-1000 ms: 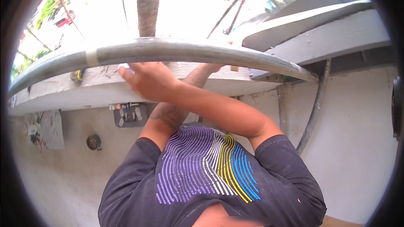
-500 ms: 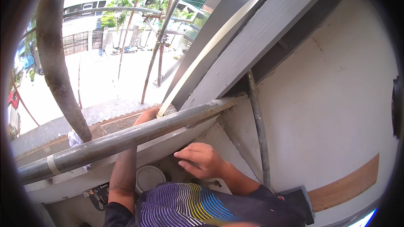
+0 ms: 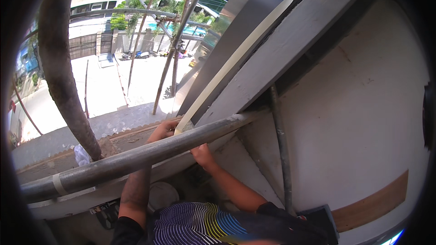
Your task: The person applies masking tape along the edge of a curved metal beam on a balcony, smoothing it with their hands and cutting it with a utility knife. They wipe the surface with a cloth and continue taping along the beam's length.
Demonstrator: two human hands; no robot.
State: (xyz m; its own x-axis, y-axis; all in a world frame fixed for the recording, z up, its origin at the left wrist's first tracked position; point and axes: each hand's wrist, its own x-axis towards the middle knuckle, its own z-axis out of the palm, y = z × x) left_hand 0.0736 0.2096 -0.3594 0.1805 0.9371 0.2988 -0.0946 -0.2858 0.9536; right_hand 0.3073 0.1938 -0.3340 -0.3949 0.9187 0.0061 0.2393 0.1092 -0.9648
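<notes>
A long strip of cream masking tape (image 3: 231, 62) runs down along a dark grey metal frame, beside a grey painted beam (image 3: 277, 54). Its lower end reaches the ledge, where my left hand (image 3: 162, 131) grips it with bent fingers. My left forearm passes under a thick metal pipe (image 3: 131, 156) that crosses in front of me. Just below that pipe is my right hand (image 3: 202, 155), close to the foot of the tape. The pipe covers most of its fingers, so what they hold cannot be seen.
A rough concrete ledge (image 3: 131, 139) lies beyond the pipe, with a crumpled white plastic bag (image 3: 81, 155) on it. Scaffold poles (image 3: 61, 63) rise at left; a thinner pole (image 3: 281, 147) stands right. Below are a pale round lid (image 3: 163, 194) and a wood strip (image 3: 374, 202) by the wall.
My right hand has moved up and forward from below the pipe to its edge, near the tape's lower end. My left hand has stayed at the tape. The view has shifted slightly.
</notes>
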